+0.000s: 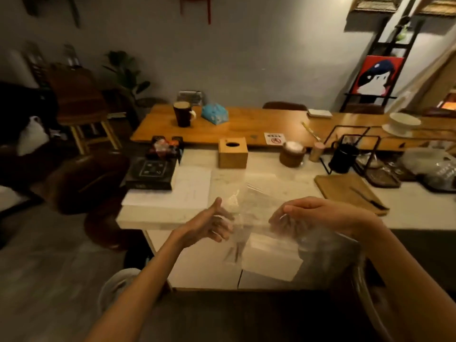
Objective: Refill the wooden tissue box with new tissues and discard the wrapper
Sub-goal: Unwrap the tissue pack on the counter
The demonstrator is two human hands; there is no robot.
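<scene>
The wooden tissue box (233, 153) stands upright at the far side of the white counter (283, 178), its oval slot on top. In front of the counter's near edge I hold a clear plastic wrapper (256, 206) between both hands. My left hand (212, 224) grips its left side, thumb up. My right hand (308, 214) pinches its right side from above. A white stack of tissues (271, 257) hangs inside the wrapper below my hands. The wrapper is blurred and its open end is hard to make out.
A black box (150, 175) and white papers (177, 191) lie on the counter's left. A wooden cutting board with a knife (352, 192) lies on the right, black wire racks (357, 154) behind it. A mug (183, 117) and blue tissue pack (214, 114) sit on the wooden table beyond.
</scene>
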